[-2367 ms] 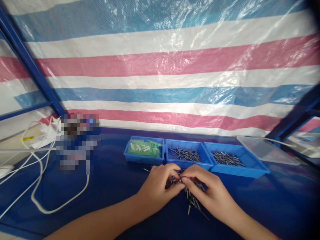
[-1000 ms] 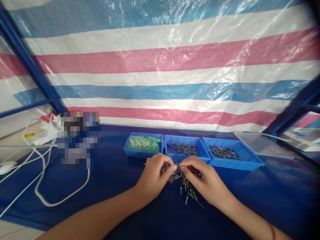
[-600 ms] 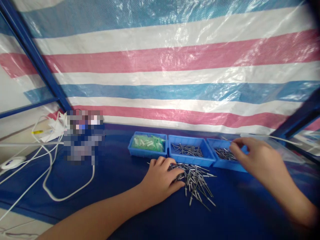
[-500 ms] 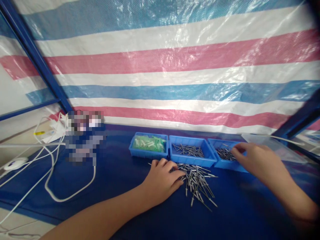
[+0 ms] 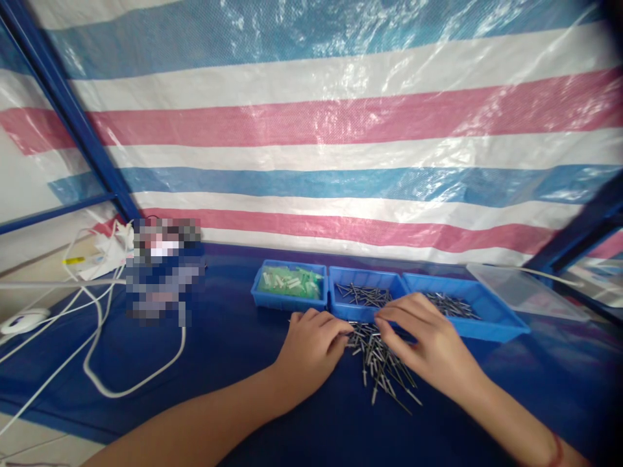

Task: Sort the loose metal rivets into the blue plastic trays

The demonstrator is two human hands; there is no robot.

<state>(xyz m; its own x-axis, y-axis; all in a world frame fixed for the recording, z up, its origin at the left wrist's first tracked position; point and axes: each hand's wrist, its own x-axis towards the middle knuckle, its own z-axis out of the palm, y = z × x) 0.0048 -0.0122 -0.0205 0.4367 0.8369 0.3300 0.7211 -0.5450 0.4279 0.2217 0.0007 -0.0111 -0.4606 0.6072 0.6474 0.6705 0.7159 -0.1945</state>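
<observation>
A loose pile of thin metal pins (image 5: 387, 373) lies on the blue table cover, in front of three blue trays. My left hand (image 5: 309, 350) rests at the pile's left edge, its fingers curled with the tips down among the pins. My right hand (image 5: 431, 350) lies palm down over the pile's right side. Its fingers are stretched toward the left hand and nearly meet it. The left tray (image 5: 287, 301) holds pale green plastic pieces. The middle tray (image 5: 341, 311) and the right tray (image 5: 491, 327) both hold metal pins.
A clear plastic lid (image 5: 525, 295) lies right of the trays. White cables (image 5: 102, 383) loop over the table's left part beside a blurred-out patch. A striped plastic sheet hangs behind the table, framed by blue metal bars.
My right hand reached out to the right tray, then came back to the pile. My left hand stayed at the pile's left edge. The pins now lie more spread out.
</observation>
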